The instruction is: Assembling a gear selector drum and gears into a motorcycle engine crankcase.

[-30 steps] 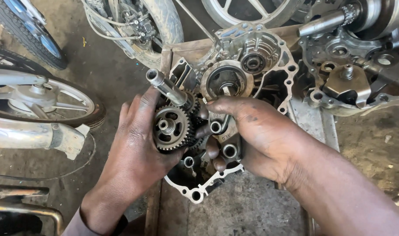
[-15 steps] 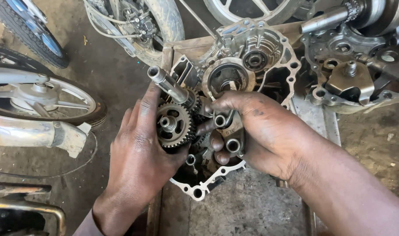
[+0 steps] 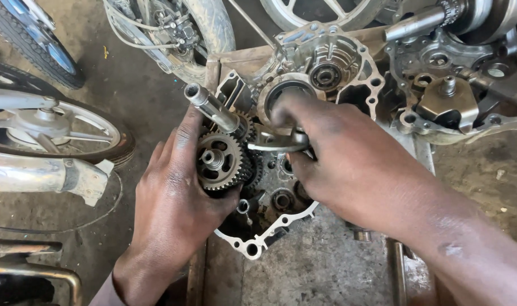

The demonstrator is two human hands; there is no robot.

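Observation:
An open aluminium engine case half [image 3: 258, 241] lies on a worn wooden bench, with gears and bearings inside. My left hand [image 3: 170, 207] cups a toothed gear cluster [image 3: 220, 161] on its shaft [image 3: 212, 107], which sticks up and to the left. My right hand [image 3: 357, 164] reaches in from the right and grips a flat metal part [image 3: 278, 144] just above the case, beside the gears. The fingertips of that hand reach up to a large round bearing seat [image 3: 289, 90].
A second engine case half [image 3: 439, 110] with a long shaft [image 3: 417, 22] sits at the upper right. Motorcycle wheels [image 3: 60, 133] and a chrome exhaust pipe [image 3: 43, 175] stand at the left, another tyre [image 3: 207, 34] behind the bench. The floor is oily concrete.
My right hand has lifted from inside the case and moved up, now holding a flat metal part over the gears. My left hand stays on the gear cluster.

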